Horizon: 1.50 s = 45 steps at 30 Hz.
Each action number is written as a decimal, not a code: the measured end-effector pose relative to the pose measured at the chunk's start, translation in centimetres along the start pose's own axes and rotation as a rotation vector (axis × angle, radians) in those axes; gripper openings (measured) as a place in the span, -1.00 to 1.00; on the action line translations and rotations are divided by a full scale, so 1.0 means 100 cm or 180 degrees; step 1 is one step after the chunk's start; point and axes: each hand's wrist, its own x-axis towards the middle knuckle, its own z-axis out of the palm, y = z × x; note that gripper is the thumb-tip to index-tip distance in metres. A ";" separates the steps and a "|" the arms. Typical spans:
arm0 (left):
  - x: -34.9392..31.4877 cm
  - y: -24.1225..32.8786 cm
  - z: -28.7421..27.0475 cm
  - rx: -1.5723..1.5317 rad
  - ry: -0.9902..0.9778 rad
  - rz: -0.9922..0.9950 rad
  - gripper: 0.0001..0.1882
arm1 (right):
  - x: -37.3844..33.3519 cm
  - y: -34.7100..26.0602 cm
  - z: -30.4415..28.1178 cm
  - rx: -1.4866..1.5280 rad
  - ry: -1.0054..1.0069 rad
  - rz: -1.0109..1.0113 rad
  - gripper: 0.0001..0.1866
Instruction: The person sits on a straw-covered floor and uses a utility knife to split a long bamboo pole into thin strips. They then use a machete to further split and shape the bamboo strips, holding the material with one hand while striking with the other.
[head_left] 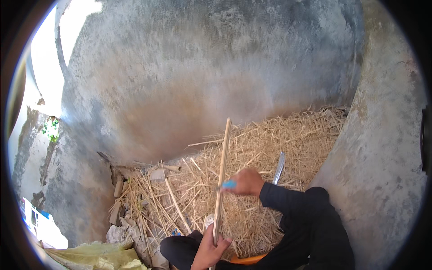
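Note:
My left hand (210,248) is closed around the lower end of a long pale bamboo strip (223,157), which stands nearly upright in front of me. Halfway up the strip, my right hand (246,182) grips a small blue-handled knife (229,184). Its short dark blade lies against the strip, mostly hidden and slightly blurred. Behind my right wrist, a shiny curved metal blade (279,167) rests on the shavings, its lower end covered by my sleeve.
Thick bamboo shavings (297,139) cover the floor up to a grey concrete wall (216,67). Loose thin strips (148,202) lie at the left. A yellowish sack (99,257) is at the lower left. Another wall (378,148) rises close on my right. Something orange (247,259) shows below my legs.

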 end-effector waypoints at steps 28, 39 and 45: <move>-0.011 -0.016 0.025 -0.0324 -0.0562 -0.0188 -0.43 | 0.024 0.177 -0.068 -0.1058 0.1167 0.1895 -0.09; 0.019 -0.011 0.024 -0.1400 -0.0831 -0.0983 -0.52 | 0.020 0.181 -0.044 -0.1273 0.0907 0.2152 -0.06; -0.022 -0.012 -0.006 -0.1334 -0.0392 -0.0909 -0.58 | -0.025 0.264 -0.028 -0.0760 0.0996 0.3503 -0.07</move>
